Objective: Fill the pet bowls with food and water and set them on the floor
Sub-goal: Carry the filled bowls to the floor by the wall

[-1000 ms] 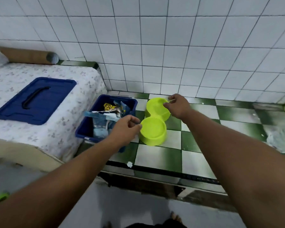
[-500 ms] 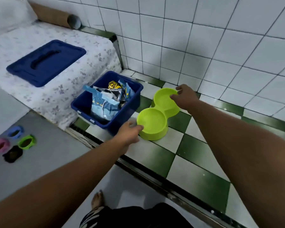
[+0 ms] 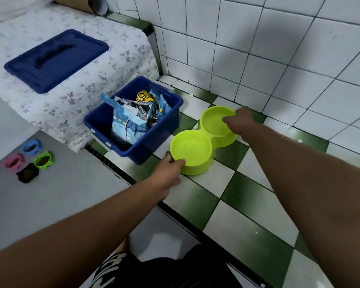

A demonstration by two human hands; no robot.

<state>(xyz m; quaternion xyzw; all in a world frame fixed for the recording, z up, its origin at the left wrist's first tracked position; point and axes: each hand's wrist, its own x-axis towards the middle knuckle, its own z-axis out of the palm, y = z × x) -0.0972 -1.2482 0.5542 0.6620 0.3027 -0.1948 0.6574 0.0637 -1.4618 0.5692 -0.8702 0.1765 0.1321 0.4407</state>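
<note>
A lime-green double pet bowl (image 3: 197, 142) stands on the green-and-white checked counter (image 3: 222, 192), close to the tiled wall. Both of its wells look empty. My left hand (image 3: 168, 169) grips the rim of the near well, thumb over the edge. My right hand (image 3: 237, 121) grips the rim of the far well. Beside the bowl on the left sits an open blue tub (image 3: 166, 123) holding crumpled pet-food bags (image 3: 133, 117).
The tub's blue lid (image 3: 54, 59) lies on a flowered cloth to the left. Several small coloured bowls (image 3: 29, 161) with brown food stand on the grey floor below. The counter's dark front edge (image 3: 121, 173) runs diagonally under my arms.
My view has tilted down and closer. My left hand has closed on the near rim of the bowl. My right hand has kept its hold on the far rim.
</note>
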